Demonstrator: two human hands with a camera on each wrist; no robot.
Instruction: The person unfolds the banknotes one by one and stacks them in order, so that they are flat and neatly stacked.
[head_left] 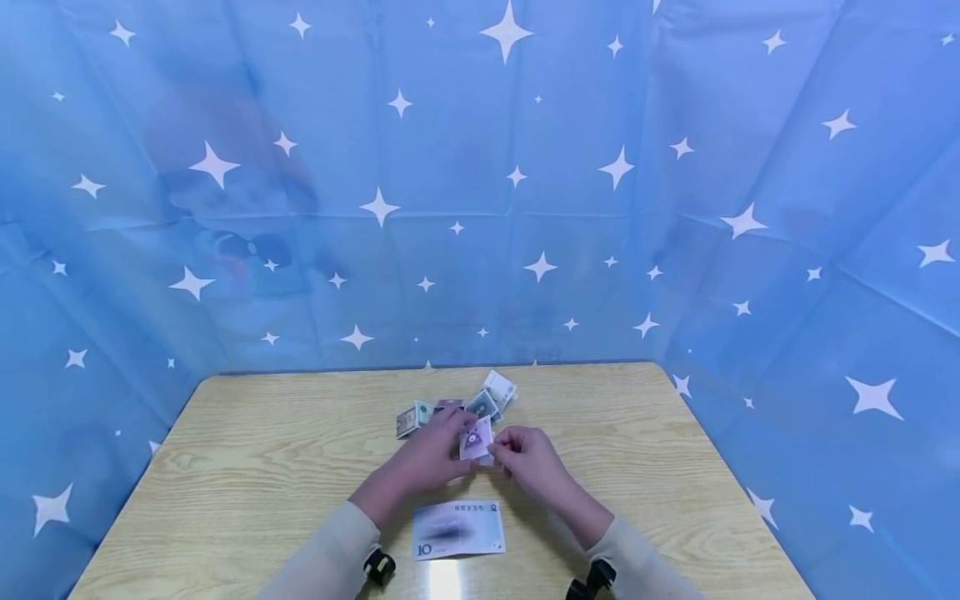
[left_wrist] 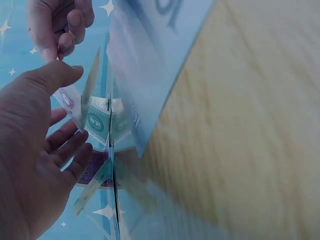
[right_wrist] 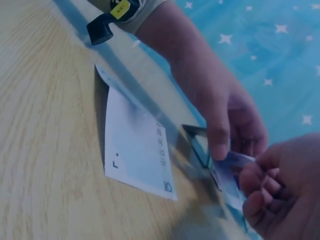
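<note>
A small purple-and-white banknote [head_left: 477,437] stands between my two hands over the middle of the table. The right hand [head_left: 531,460] pinches its near right edge between thumb and fingertips. On the other side of the note is the left hand [head_left: 431,454], its thumb and fingers [left_wrist: 67,145] spread apart in the left wrist view. Those fingers reach round the note's far side; whether they press on it is hard to tell. Nearer the body lies a larger blue-grey banknote [head_left: 459,531] marked 10, slightly bent, with a raised edge in the right wrist view.
Behind the hands are several folded banknotes: a brownish one [head_left: 407,422], a pale green one [head_left: 424,412], a dark purple one [head_left: 450,403], a green one [head_left: 483,406] and a whitish one [head_left: 498,388]. The wooden table [head_left: 285,450] ends at a blue star-patterned curtain [head_left: 465,175].
</note>
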